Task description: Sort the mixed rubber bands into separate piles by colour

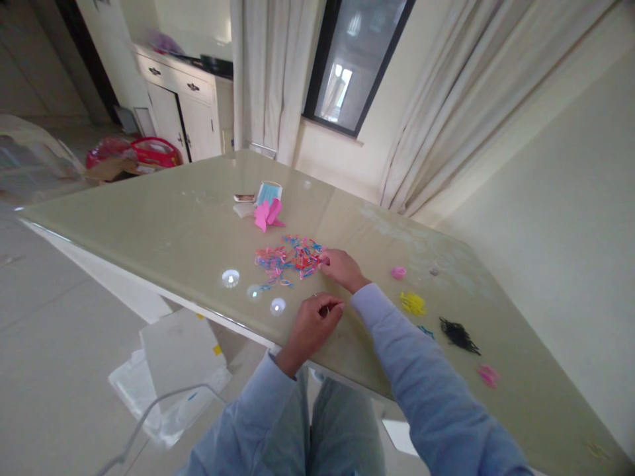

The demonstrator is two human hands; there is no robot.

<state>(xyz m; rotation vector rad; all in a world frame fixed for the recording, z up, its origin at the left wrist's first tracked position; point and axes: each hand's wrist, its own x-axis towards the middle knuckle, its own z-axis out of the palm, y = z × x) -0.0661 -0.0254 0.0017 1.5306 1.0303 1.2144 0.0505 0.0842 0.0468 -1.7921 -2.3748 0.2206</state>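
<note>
A mixed pile of small looped bands (292, 258), red, pink, blue and orange, lies on the glossy table (198, 218). My right hand (343, 268) reaches to the pile's right edge, its fingertips pinched together by the red loops; what they hold is too small to make out. Nearer the table's front edge, my left hand (313, 325) is closed, thumb against the fingers, and anything in it is hidden. Right of my right forearm lie separate heaps: yellow bands (413, 303), black bands (459, 335), blue bands (426, 332) and two pink ones (398, 272).
Behind the pile are a pink paper-like piece (268, 215), a blue face mask (269, 192) and a small brownish item (244, 198). A cabinet (186, 99), curtains (268, 73) and a window stand beyond. White sheets (183, 357) lie on the floor at left.
</note>
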